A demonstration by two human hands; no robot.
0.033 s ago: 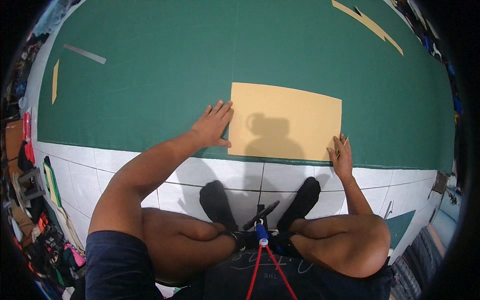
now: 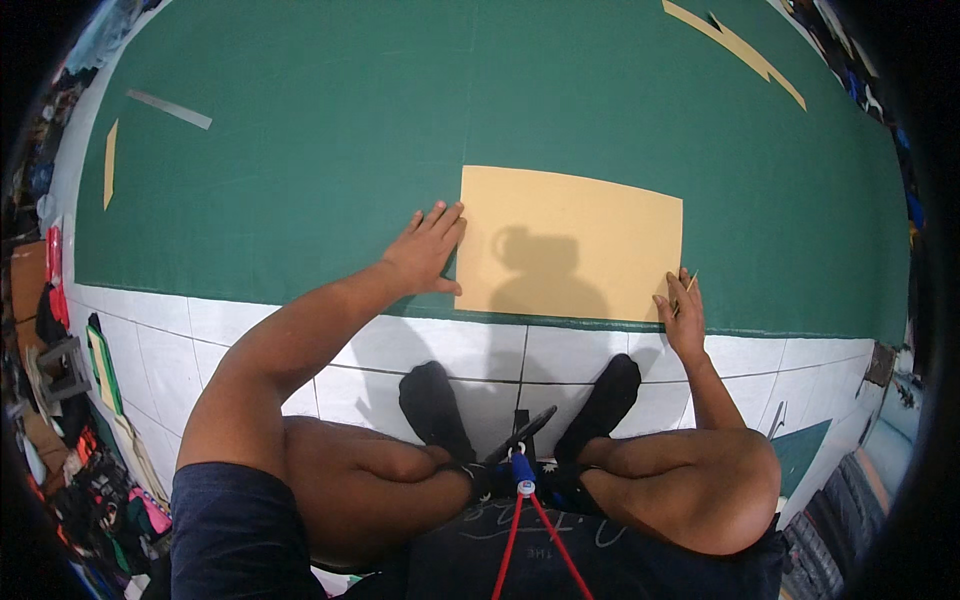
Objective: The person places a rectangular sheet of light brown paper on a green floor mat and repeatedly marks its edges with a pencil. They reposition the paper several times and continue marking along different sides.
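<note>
A tan rectangular sheet [image 2: 610, 250] of card or stiff paper lies flat on the green cloth [image 2: 320, 180], close to its near edge. Against the sheet's left edge rests my left hand [image 2: 428, 250], fingers spread and thumb apart, holding nothing. My right hand [image 2: 684, 312] touches the lower right corner of the sheet. Between its fingers is a thin pencil-like stick [image 2: 692, 282], mostly covered, so its exact kind is hard to make out. A dark shadow falls across the middle of the sheet.
A flat grey metal ruler [image 2: 170, 108] and a narrow tan strip [image 2: 111, 165] lie on the cloth at far left. A jagged tan offcut [image 2: 740, 48] lies far right. White floor tiles [image 2: 480, 345] border the near edge. Piled goods [image 2: 90, 480] crowd the left; a red cord [image 2: 510, 540] hangs in front.
</note>
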